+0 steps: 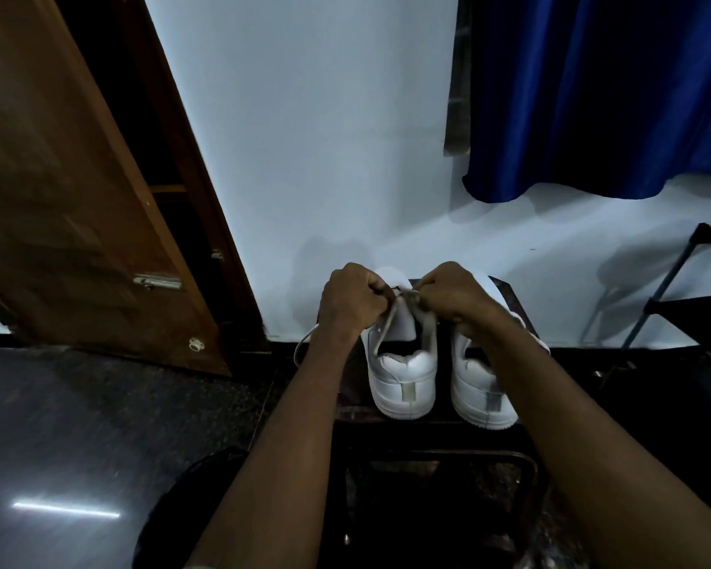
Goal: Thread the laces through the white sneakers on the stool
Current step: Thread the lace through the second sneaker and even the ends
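Observation:
Two white sneakers stand side by side on a dark stool (386, 416), heels toward me. Over the left sneaker (403, 384) my left hand (352, 299) and my right hand (454, 295) meet above the toe end, each pinching a strand of the pale lace (427, 326). One strand runs down from my left hand along the shoe's left eyelets, the other down the right side of the tongue. My right forearm hides part of the right sneaker (483, 400). A white loop of lace (300, 347) hangs off the stool's left side.
A white wall rises right behind the stool. A brown wooden door (70, 207) stands open at the left. A blue curtain (600, 96) hangs at upper right, with a black metal rack (674, 305) below it. The floor (99, 425) is dark and glossy.

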{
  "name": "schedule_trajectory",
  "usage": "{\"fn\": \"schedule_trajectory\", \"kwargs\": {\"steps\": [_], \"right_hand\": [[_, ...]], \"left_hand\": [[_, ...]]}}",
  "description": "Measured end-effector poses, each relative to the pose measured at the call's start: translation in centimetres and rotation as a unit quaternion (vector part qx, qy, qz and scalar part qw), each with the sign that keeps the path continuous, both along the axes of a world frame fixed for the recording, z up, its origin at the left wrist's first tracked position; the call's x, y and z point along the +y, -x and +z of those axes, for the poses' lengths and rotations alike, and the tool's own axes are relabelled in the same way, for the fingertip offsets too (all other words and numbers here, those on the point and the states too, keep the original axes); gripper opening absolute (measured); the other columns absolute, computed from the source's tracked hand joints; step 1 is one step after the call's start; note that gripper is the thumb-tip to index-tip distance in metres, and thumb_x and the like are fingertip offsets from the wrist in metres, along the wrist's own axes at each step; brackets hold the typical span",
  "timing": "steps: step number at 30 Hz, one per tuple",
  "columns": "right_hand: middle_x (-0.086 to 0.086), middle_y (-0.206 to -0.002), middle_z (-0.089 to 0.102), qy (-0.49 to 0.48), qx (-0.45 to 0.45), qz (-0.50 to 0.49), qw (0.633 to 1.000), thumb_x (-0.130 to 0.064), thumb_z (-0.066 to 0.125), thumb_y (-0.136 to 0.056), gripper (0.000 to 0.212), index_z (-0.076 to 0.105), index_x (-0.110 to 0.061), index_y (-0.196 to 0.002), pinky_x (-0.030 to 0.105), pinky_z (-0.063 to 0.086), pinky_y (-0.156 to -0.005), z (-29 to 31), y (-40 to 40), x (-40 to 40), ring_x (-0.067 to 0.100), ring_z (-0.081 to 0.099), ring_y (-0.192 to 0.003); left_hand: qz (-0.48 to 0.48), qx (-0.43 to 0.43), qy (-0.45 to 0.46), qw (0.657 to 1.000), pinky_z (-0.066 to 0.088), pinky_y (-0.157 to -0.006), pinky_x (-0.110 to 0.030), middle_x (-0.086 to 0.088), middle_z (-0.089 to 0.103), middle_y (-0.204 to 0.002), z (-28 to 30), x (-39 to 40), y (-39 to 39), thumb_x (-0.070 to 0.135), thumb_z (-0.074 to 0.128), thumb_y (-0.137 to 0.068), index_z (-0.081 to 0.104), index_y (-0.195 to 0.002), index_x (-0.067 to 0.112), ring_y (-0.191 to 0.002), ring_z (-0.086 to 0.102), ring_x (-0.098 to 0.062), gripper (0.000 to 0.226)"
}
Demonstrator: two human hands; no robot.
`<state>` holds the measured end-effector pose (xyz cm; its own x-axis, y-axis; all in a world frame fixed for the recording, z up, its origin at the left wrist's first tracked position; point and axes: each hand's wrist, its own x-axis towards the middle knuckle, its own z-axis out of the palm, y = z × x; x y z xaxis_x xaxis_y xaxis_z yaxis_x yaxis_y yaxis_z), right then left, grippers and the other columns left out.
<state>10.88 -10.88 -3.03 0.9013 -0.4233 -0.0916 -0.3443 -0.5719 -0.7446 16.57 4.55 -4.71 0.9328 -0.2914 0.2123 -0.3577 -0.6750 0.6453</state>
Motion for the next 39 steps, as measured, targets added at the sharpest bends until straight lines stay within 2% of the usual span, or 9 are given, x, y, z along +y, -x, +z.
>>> {"fn": "schedule_trajectory", "kwargs": {"steps": [4,6,8,12,15,20,28,35,39], "right_hand": [[0.025,-0.088,0.075,-0.146,-0.012,-0.028,0.989,-0.007,0.063,-0.054,0.059,0.068,0.014,-0.109,0.034,0.043,-0.067,-1.6,-0.8,-1.5,0.019,0.055,-0.072],[0.018,-0.082,0.070,-0.161,-0.007,-0.024,0.987,0.003,0.066,-0.066,0.044,0.069,0.015,-0.108,0.034,0.042,-0.070,-0.9,0.0,-1.2,0.019,0.055,-0.074],[0.013,-0.080,0.068,-0.164,-0.007,-0.018,0.986,0.014,0.063,-0.078,0.022,0.077,0.010,-0.094,0.033,0.045,-0.071,-0.5,0.4,-1.1,0.020,0.058,-0.074],[0.008,-0.075,0.073,-0.171,-0.016,-0.006,0.985,0.018,0.062,-0.084,0.037,0.078,-0.013,-0.071,0.032,0.051,-0.077,-0.7,0.4,-1.2,0.019,0.064,-0.076],[0.006,-0.074,0.071,-0.169,-0.021,-0.003,0.985,0.019,0.060,-0.085,0.035,0.079,-0.010,-0.080,0.032,0.050,-0.076,-0.7,0.4,-1.0,0.018,0.061,-0.076],[0.004,-0.070,0.070,-0.168,-0.029,-0.004,0.985,0.021,0.057,-0.083,0.046,0.074,-0.018,-0.066,0.033,0.052,-0.077,-0.9,0.2,-1.2,0.019,0.062,-0.076],[0.014,-0.081,0.073,-0.176,-0.037,0.006,0.984,0.021,0.058,-0.082,0.045,0.076,-0.018,-0.067,0.035,0.052,-0.076,-1.3,0.0,-1.3,0.024,0.064,-0.080],[0.016,-0.085,0.072,-0.170,-0.038,0.013,0.985,0.019,0.057,-0.083,0.042,0.076,-0.016,-0.070,0.034,0.050,-0.074,-1.4,0.1,-1.4,0.024,0.061,-0.080],[0.019,-0.087,0.073,-0.169,-0.035,0.007,0.985,0.018,0.058,-0.083,0.039,0.077,-0.015,-0.073,0.033,0.049,-0.073,-1.3,0.0,-1.3,0.023,0.062,-0.080]], "left_hand": [[-0.004,-0.008,-0.009,1.000,0.063,-0.080,-0.035,0.012,0.078,-0.080,-0.1,-0.5,0.5,0.020,0.075,-0.077,0.082,-0.078,0.035,-0.081,0.074,-0.014,0.017],[-0.005,-0.017,-0.011,1.000,0.063,-0.079,-0.036,0.009,0.079,-0.084,0.0,-0.9,0.9,0.020,0.073,-0.079,0.083,-0.084,0.033,-0.083,0.074,-0.016,0.018],[0.001,-0.029,-0.016,0.999,0.062,-0.078,-0.037,0.007,0.079,-0.088,0.1,-1.3,1.1,0.020,0.072,-0.081,0.084,-0.090,0.032,-0.086,0.073,-0.018,0.019],[0.022,-0.038,-0.036,0.998,0.061,-0.083,-0.038,0.005,0.079,-0.095,0.4,-1.5,1.4,0.021,0.070,-0.083,0.083,-0.092,0.032,-0.094,0.072,-0.022,0.020],[0.035,-0.046,-0.059,0.997,0.059,-0.084,-0.037,0.001,0.076,-0.100,0.7,-1.8,1.7,0.022,0.069,-0.083,0.082,-0.092,0.027,-0.099,0.070,-0.027,0.017],[0.033,-0.060,-0.090,0.994,0.055,-0.080,-0.034,-0.002,0.074,-0.102,0.1,-2.1,1.9,0.025,0.067,-0.088,0.082,-0.095,0.023,-0.101,0.068,-0.030,0.017],[0.054,-0.010,0.004,0.998,0.061,-0.080,-0.033,0.005,0.080,-0.094,-0.2,-1.6,1.4,0.027,0.072,-0.084,0.084,-0.088,0.032,-0.095,0.073,-0.022,0.013],[0.038,-0.038,-0.003,0.999,0.058,-0.077,-0.027,0.007,0.080,-0.096,-0.4,-1.6,1.3,0.030,0.075,-0.085,0.084,-0.093,0.032,-0.093,0.073,-0.017,0.012],[0.008,-0.055,-0.040,0.998,0.061,-0.080,-0.034,0.010,0.079,-0.094,-0.4,-1.3,1.1,0.030,0.074,-0.082,0.083,-0.093,0.037,-0.091,0.073,-0.017,0.016]]}}
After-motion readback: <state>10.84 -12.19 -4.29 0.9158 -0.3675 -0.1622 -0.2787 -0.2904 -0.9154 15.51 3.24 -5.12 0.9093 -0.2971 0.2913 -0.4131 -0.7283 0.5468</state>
